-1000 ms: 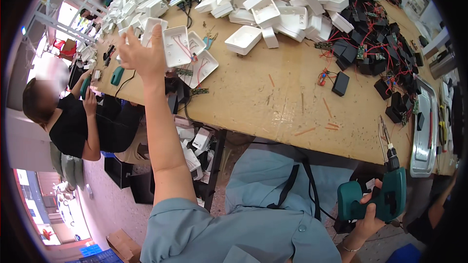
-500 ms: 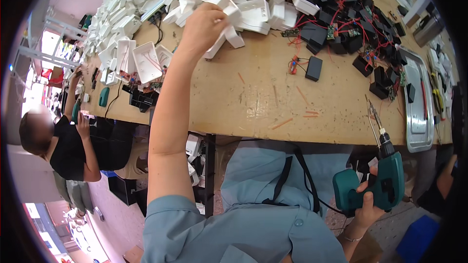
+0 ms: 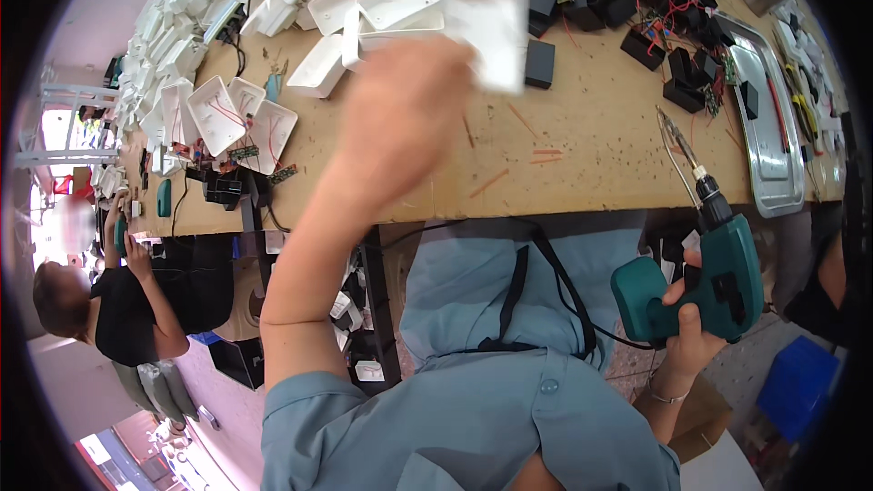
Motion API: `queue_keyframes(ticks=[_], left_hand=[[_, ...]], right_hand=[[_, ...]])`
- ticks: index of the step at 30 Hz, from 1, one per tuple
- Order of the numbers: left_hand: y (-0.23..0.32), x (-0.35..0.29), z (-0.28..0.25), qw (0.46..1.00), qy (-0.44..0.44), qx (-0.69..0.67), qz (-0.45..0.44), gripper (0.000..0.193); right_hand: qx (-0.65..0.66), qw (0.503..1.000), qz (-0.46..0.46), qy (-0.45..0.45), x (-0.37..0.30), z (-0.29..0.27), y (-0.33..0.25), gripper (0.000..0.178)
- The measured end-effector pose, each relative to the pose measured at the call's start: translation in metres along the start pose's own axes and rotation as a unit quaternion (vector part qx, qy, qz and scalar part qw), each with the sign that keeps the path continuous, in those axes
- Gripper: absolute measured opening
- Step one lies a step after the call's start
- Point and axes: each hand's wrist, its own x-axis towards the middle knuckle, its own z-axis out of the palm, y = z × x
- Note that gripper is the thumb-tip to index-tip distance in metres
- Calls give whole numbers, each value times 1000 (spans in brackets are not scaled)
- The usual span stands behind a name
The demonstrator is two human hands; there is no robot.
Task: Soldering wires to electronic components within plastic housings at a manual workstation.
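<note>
Left hand (image 3: pixel 400 118): raised over the bench, fingers closed on a white shell (image 3: pixel 491 23), blurred, lifted clear of the top near the white pile. Right hand (image 3: pixel 696 314): low by the lap, wrapped tight around the grip of a green drill (image 3: pixel 705 277), bit tilted up toward the bench edge.

Shell: looks like thin moulded plastic, so probably light, stiff, a bit slick, likely to crack if squeezed hard. Best taken by the rim or side walls, thumb against fingers, away from any wiring inside.

Around it: heap of white shells (image 3: pixel 273 0) along the far-left side of the wooden bench (image 3: pixel 582 155); three open ones with red wires (image 3: pixel 232 118) nearer the left edge; black modules with red leads (image 3: pixel 655 14) to the far right; steel tray (image 3: pixel 764 118) beyond them. Co-worker in black (image 3: pixel 136 300) seated at the left, apart.
</note>
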Motion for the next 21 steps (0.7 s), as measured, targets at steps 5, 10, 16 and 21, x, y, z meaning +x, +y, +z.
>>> queue_keyframes(ticks=[5, 10, 16, 21], left_hand=[[49, -12, 27, 969, -41, -11, 244, 20], [46, 0, 30, 969, -34, -91, 227, 20], [25, 0, 40, 975, 13, -164, 147, 23], [-10, 15, 65, 999, -6, -19, -28, 25]], right_hand=[[5, 1000, -10, 6, -3, -4, -1, 61], [-10, 1000, -18, 21, -8, -7, -2, 63], [-6, 999, -27, 18, -7, -7, -4, 62], [0, 999, -26, 19, -8, -6, -4, 61]])
